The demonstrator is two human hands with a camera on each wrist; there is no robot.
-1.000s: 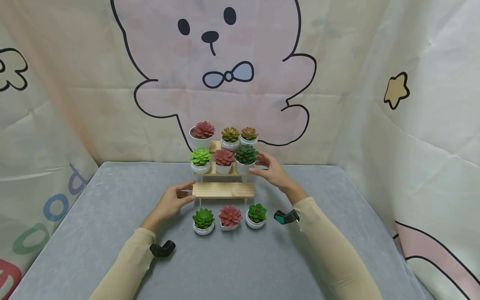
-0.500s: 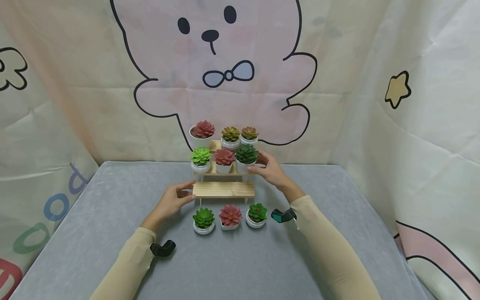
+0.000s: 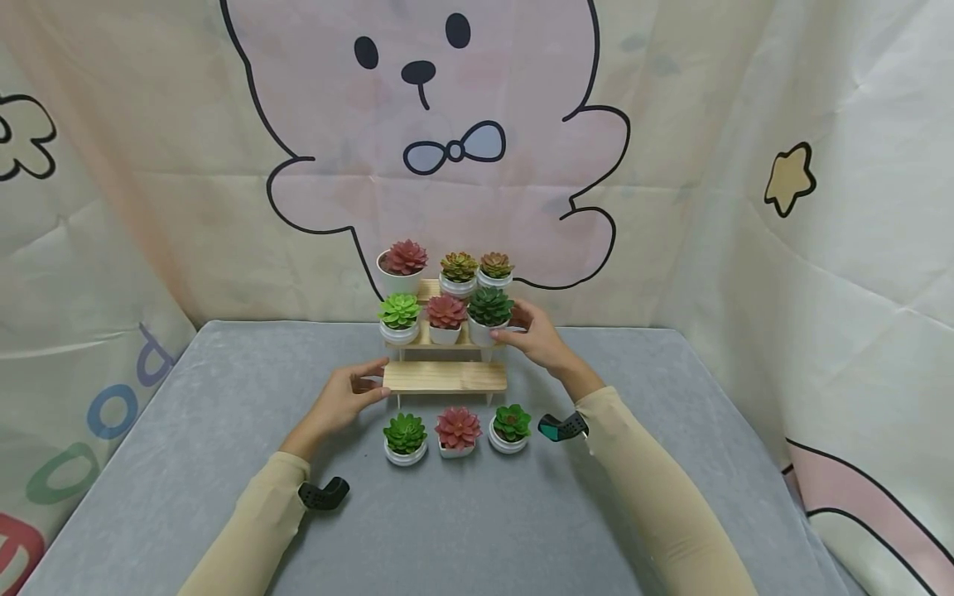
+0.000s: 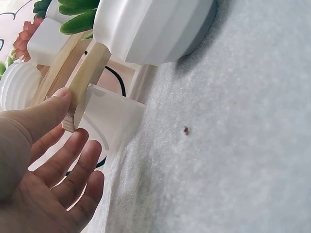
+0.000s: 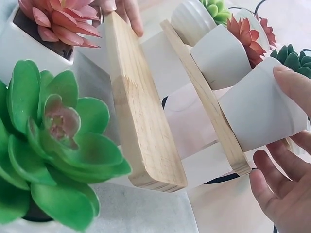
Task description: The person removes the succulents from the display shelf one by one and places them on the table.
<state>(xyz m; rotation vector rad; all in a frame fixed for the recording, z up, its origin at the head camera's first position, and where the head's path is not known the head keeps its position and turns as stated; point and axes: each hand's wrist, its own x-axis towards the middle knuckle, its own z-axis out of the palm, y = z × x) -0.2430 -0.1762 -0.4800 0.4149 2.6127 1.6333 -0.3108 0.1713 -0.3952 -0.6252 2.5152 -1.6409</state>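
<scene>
A three-step wooden plant stand has a bare lowest plank (image 3: pixel 444 377). My left hand (image 3: pixel 344 401) pinches that plank's left end; in the left wrist view its thumb (image 4: pixel 58 99) lies on the wood. On the middle step, my right hand (image 3: pixel 542 338) holds a white pot (image 5: pixel 265 104) with a dark green succulent (image 3: pixel 489 306). Its thumb is on the pot's near side and the fingers reach behind. Left of it stand a potted red succulent (image 3: pixel 445 313) and a bright green one (image 3: pixel 399 310).
On the top step are a larger red succulent (image 3: pixel 406 258) and two yellow-orange ones (image 3: pixel 458 267). In front of the stand, a green succulent (image 3: pixel 405 433), a pink-red one (image 3: pixel 458 428) and another green one (image 3: pixel 511 422) sit on the grey cloth. A printed curtain (image 3: pixel 671 248) hangs behind.
My right wrist and forearm have shifted slightly left, with the hand staying at the dark green succulent's pot. The left hand and the other pots look unmoved.
</scene>
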